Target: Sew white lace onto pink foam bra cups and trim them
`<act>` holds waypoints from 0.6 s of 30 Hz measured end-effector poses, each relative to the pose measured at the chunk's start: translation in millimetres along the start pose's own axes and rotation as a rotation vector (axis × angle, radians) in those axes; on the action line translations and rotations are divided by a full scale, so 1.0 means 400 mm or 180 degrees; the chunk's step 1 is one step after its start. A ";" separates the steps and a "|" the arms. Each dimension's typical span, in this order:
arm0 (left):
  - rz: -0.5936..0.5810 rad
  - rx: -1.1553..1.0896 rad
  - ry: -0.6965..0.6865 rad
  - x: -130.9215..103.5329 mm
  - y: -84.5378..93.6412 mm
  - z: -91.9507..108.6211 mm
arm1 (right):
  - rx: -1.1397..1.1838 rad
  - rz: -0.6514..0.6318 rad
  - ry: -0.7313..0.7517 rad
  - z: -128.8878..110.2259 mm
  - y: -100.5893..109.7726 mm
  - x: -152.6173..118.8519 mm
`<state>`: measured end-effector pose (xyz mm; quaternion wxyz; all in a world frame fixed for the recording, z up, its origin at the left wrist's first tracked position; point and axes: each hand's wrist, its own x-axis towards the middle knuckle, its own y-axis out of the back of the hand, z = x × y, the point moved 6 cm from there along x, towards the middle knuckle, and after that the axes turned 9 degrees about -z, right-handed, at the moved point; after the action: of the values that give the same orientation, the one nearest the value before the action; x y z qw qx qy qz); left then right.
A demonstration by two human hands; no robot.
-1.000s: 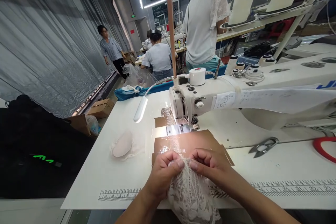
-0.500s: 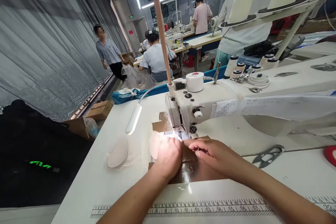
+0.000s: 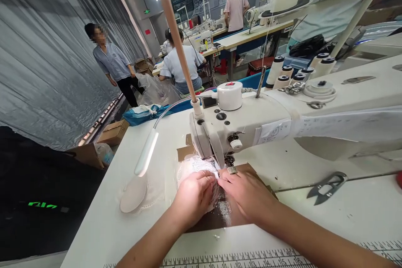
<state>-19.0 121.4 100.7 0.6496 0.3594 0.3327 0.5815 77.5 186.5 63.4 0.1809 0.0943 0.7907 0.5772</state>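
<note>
A white lace piece (image 3: 192, 168) lies under the needle area of the white sewing machine (image 3: 245, 121), lit brightly by the lamp. My left hand (image 3: 196, 194) is closed on the lace's near side, fingers bent together. Close beside it, my right hand (image 3: 246, 192) has its fingertips pressed together at the lace's right edge, just below the presser foot. Brown shiny sheeting (image 3: 220, 217) covers the machine bed beneath both hands. To the left, a beige oval pad with lace trim (image 3: 133, 194) rests on the white table.
The lamp head (image 3: 146, 153) hangs over the table's left part. Thread snips (image 3: 327, 187) lie at the right. A printed ruler (image 3: 251, 258) runs along the front edge. Thread cones (image 3: 276, 71) stand behind the machine. A person in a blue shirt (image 3: 114, 63) stands at the back left; others work behind.
My right hand has moved in beside my left, its fingers now at the lace. More of the lace shows under the needle. The view has shifted, and the person at back left appears nearer.
</note>
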 end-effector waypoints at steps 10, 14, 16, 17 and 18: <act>0.0411 0.0705 -0.0545 0.019 -0.013 -0.037 | -0.0263 0.0631 -0.0298 0.009 0.022 0.013; 0.0324 0.0800 -0.0555 0.020 -0.003 -0.046 | -0.0283 0.0774 -0.0420 0.008 0.028 0.018; 0.0350 0.0888 -0.0531 0.018 -0.002 -0.049 | -0.0372 0.0847 -0.0460 0.006 0.030 0.019; 0.0374 0.0930 -0.0513 0.017 -0.004 -0.049 | -0.0438 0.0904 -0.0473 0.004 0.032 0.019; 0.0399 0.0963 -0.0501 0.017 -0.006 -0.049 | -0.0510 0.0967 -0.0474 0.003 0.033 0.019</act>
<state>-33.7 129.3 88.5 0.5745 0.5175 0.3415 0.5343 70.2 194.5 74.4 0.1566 0.2404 0.7033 0.6504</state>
